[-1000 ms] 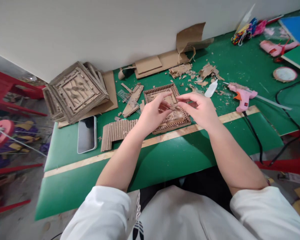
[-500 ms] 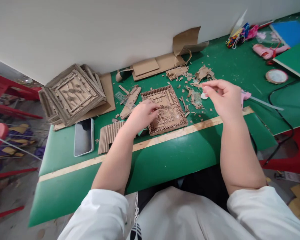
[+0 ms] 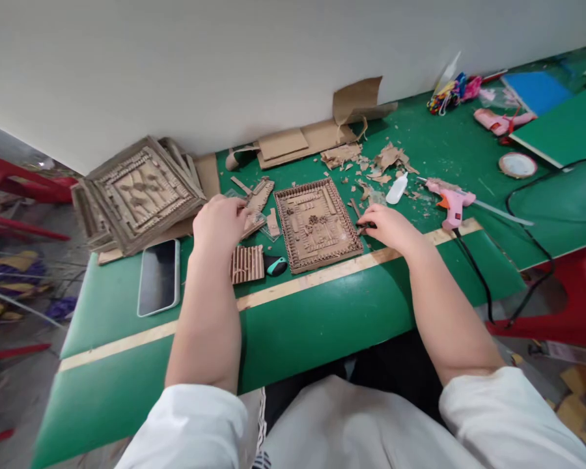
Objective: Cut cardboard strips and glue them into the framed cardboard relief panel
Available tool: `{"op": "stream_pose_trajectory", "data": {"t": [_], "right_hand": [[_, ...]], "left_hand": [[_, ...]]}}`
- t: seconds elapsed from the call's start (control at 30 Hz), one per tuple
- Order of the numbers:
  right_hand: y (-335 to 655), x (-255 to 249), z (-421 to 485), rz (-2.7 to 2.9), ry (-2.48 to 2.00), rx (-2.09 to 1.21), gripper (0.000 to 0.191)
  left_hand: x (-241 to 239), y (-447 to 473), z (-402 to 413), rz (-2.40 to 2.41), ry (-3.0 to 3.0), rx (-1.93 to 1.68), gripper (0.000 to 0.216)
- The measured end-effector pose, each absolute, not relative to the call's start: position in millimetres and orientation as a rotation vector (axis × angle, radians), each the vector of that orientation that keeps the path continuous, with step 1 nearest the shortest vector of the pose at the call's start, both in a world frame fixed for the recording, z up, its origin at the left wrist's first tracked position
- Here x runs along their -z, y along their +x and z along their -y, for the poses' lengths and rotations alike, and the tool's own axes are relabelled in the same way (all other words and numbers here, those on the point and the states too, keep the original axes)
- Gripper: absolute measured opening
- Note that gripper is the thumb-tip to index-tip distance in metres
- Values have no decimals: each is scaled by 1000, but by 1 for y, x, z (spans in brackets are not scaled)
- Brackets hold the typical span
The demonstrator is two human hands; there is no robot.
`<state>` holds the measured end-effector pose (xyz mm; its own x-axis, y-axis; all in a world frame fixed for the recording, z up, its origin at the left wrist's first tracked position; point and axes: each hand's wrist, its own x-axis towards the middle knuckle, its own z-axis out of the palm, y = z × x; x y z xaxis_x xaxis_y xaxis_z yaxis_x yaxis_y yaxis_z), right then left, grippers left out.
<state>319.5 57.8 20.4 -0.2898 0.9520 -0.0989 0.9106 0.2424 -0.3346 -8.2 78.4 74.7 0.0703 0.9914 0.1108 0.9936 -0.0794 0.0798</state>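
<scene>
A rectangular cardboard relief panel (image 3: 317, 225) with a corrugated border lies flat on the green table (image 3: 322, 312) in front of me. My left hand (image 3: 219, 220) rests to its left, fingers curled down onto loose cardboard strips (image 3: 258, 198); what it grips is hidden. My right hand (image 3: 389, 227) sits at the panel's right edge, thumb and fingers pinched on a small dark piece (image 3: 362, 227) touching the table. A ribbed cardboard piece (image 3: 247, 262) and a green-and-black cutter (image 3: 276, 265) lie just below my left hand.
A stack of cardboard panels (image 3: 139, 192) sits at the left, a phone (image 3: 159, 277) in front of it. A white glue bottle (image 3: 397, 189), torn scraps (image 3: 385, 159), a pink glue gun (image 3: 452, 198) and its black cord (image 3: 473, 267) lie to the right. The wall is close behind.
My left hand moved off the panel to the strips at its left. My right hand dropped from over the scraps to the panel's right edge. The view shifted slightly.
</scene>
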Motion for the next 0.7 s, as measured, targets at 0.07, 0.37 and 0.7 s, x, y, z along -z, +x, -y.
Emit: {"op": "stream_pose_trajectory", "data": {"t": [0.07,0.37,0.7], "right_hand": [[323,-22,-59,2361,-1824,-469,23],[331,-25,-61,2168,-1935,-398,33],[325,-8,-68,1990,-1943,-284,29]], "left_hand": [[-80,-4,-76,2180,-2282,130,36],[-80,2,-75,2214,-2304,93,40],[-79,10,-72,2197,-2349,113,36]]}}
